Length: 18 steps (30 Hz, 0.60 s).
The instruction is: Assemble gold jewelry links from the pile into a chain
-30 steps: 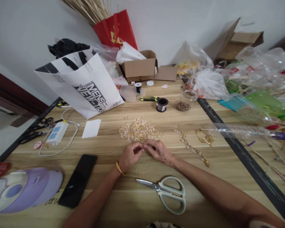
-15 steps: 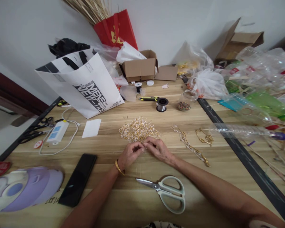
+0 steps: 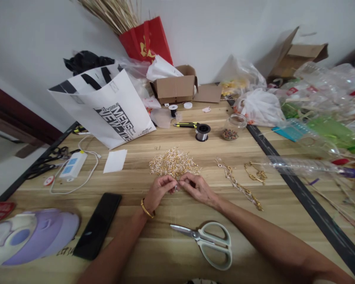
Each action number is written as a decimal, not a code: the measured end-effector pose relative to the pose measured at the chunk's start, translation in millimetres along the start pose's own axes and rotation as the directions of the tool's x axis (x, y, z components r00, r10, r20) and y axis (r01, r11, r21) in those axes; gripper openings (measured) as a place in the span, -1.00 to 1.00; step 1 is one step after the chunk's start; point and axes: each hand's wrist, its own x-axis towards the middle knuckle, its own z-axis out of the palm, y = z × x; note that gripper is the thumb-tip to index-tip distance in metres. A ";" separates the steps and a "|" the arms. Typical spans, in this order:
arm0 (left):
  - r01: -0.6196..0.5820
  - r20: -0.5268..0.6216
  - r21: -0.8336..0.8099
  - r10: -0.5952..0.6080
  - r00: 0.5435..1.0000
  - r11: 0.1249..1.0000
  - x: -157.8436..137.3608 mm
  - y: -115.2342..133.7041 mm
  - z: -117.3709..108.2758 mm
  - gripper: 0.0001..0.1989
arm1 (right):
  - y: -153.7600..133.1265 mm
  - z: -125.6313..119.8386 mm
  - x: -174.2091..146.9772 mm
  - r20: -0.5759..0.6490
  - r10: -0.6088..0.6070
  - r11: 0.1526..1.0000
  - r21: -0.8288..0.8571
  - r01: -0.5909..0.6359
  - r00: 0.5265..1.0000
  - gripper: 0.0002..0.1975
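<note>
A heap of small gold and silver beads (image 3: pixel 173 161) lies in the middle of the wooden table. Just at its near edge, my left hand (image 3: pixel 162 188) and my right hand (image 3: pixel 197 187) meet with fingertips pinched. Something tiny and shiny shows between them, too small to name. A faint clear thread seems to hang below my left fingers. Closer to me rest scissors (image 3: pixel 205 240) with pale handles, blades slightly apart. Right of my right hand lie a gold and silver bead chain (image 3: pixel 239 183) and a smaller gold chain (image 3: pixel 255 173).
A black phone (image 3: pixel 98 225) and a purple device (image 3: pixel 44 232) lie at left, near a white power strip (image 3: pixel 73 165). Behind the beads stand a wire spool (image 3: pixel 202 132), a bead jar (image 3: pixel 233 127) and a white paper bag (image 3: pixel 106 112). Plastic bottles (image 3: pixel 328 94) crowd the right.
The view has shifted slightly, so everything sits a little lower. My left fingers have turned and drawn slightly apart from the right ones; a shiny bit shows beneath them.
</note>
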 end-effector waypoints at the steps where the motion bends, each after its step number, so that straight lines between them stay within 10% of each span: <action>1: -0.002 -0.003 0.000 0.002 1.000 1.000 0.1 -0.3 0.0 -0.72 | 0.6 0.3 -0.3 -0.001 -0.002 1.000 -0.011 0.002 1.000 -0.78; 18: -0.122 -0.018 0.017 0.122 0.992 0.992 1.4 -9.4 2.1 -0.73 | -6.2 -2.4 -2.9 0.068 -0.086 0.989 -0.116 0.094 0.994 -0.82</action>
